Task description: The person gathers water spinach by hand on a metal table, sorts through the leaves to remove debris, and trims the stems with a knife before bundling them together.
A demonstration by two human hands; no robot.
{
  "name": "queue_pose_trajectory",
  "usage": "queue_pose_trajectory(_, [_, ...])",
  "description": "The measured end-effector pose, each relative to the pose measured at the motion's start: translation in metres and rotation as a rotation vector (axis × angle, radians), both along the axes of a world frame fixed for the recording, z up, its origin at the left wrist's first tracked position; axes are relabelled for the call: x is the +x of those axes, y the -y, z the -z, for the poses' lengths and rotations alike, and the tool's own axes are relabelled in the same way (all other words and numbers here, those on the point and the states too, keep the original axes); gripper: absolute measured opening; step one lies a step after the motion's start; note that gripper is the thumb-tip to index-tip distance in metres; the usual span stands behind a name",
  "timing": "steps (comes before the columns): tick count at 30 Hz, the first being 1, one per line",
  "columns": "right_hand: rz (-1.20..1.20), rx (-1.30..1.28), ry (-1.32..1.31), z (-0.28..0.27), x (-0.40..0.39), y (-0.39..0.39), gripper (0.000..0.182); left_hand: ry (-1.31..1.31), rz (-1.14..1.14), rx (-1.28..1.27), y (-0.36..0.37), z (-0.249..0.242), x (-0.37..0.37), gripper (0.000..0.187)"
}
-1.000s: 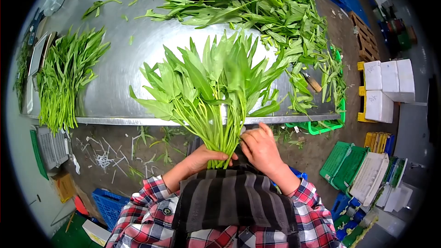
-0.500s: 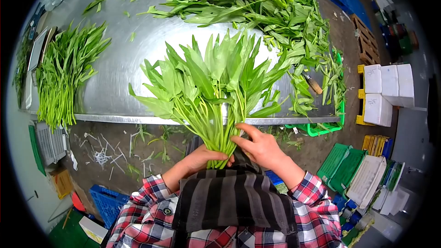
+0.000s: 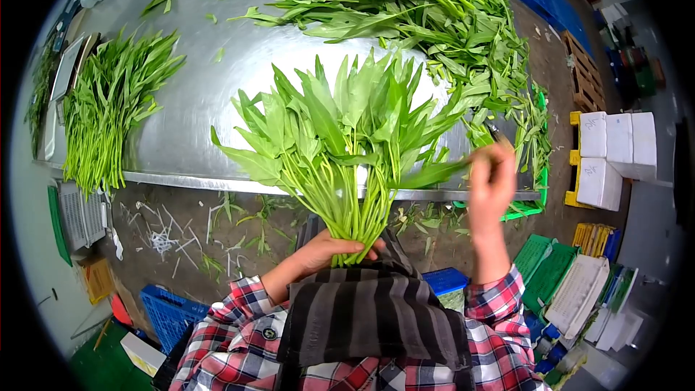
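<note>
My left hand (image 3: 329, 250) is wrapped round the lower stems of a bunch of water spinach (image 3: 340, 145), whose leaves fan out over the table's front edge. To the right, my right hand (image 3: 491, 185) is raised with curled fingers, slightly blurred. A long leaf (image 3: 433, 174) stretches sideways from the bunch to those fingers, and its tip appears pinched there. Just behind this hand lies a knife (image 3: 495, 130), its handle mostly covered by the fingers. A large heap of loose water spinach (image 3: 405, 0) spreads over the far right of the table.
Another bunch of water spinach (image 3: 108, 112) lies at the left of the metal table (image 3: 181, 137). A green crate (image 3: 541, 192) stands at the right corner. Scraps and white strips (image 3: 165, 239) litter the floor. White boxes (image 3: 604, 152) and stacked crates (image 3: 536, 268) are farther right.
My right hand has left the stems and moved right and up, beside the knife, with a leaf drawn out toward it. My left hand keeps its hold on the bunch.
</note>
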State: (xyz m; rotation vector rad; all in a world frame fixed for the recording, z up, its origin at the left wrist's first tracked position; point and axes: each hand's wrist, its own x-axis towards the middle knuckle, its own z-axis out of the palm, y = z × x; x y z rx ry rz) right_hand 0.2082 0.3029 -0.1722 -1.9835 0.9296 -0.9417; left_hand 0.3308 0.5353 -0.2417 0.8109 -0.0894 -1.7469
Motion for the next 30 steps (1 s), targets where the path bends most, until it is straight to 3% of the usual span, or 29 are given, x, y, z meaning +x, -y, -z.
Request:
queue_pose_trajectory(1, [0.072, -0.076, -0.079, -0.013, 0.006, 0.009, 0.017, -0.052, -0.057, 0.001, -0.002, 0.001, -0.002, 0.037])
queue_pose_trajectory(3, [-0.064, -0.243, -0.299, -0.017, 0.01, 0.012, 0.019, -0.152, -0.168, -0.002, -0.006, 0.004, -0.007, 0.039])
queue_pose_trajectory(4, [-0.275, -0.328, -0.442, -0.008, 0.01, 0.007, 0.021, -0.075, -0.203, 0.052, -0.008, 0.009, -0.009, 0.041])
queue_pose_trajectory(6, [-0.698, -0.497, -0.396, 0.006, 0.031, -0.025, 0.03, 0.075, -0.273, 0.163, -0.012, 0.019, -0.014, 0.043])
queue_pose_trajectory(9, [-0.979, -0.429, -0.56, 0.026, 0.05, -0.055, 0.033, 0.247, -0.362, 0.272, -0.017, 0.02, -0.017, 0.04])
queue_pose_trajectory(12, [-1.119, -0.479, -0.571, 0.034, 0.061, -0.061, 0.016, 0.266, -0.266, 0.282, -0.03, 0.024, -0.009, 0.036])
queue_pose_trajectory(14, [-1.19, -0.517, -0.651, 0.029, 0.064, -0.059, 0.013, 0.195, -0.151, 0.422, -0.027, -0.002, 0.002, 0.033])
queue_pose_trajectory(18, [-1.286, -0.52, -0.599, 0.022, 0.067, -0.058, 0.004, 0.162, -0.076, 0.294, -0.032, 0.009, -0.002, 0.031])
queue_pose_trajectory(21, [-1.24, -0.473, -0.473, 0.026, 0.07, -0.063, 0.007, 0.44, -0.042, 0.16, -0.02, 0.01, -0.005, 0.035])
queue_pose_trajectory(25, [-1.071, -0.285, -0.323, 0.027, 0.062, -0.068, 0.021, 0.411, -0.05, 0.131, -0.016, 0.012, -0.003, 0.039])
queue_pose_trajectory(28, [-0.691, -0.223, -0.169, 0.009, 0.053, -0.051, 0.018, 0.369, -0.093, 0.126, -0.015, 0.016, -0.005, 0.038])
queue_pose_trajectory(30, [-0.284, -0.161, -0.121, -0.018, 0.033, -0.021, 0.015, 0.327, -0.075, 0.154, -0.015, 0.009, -0.002, 0.036])
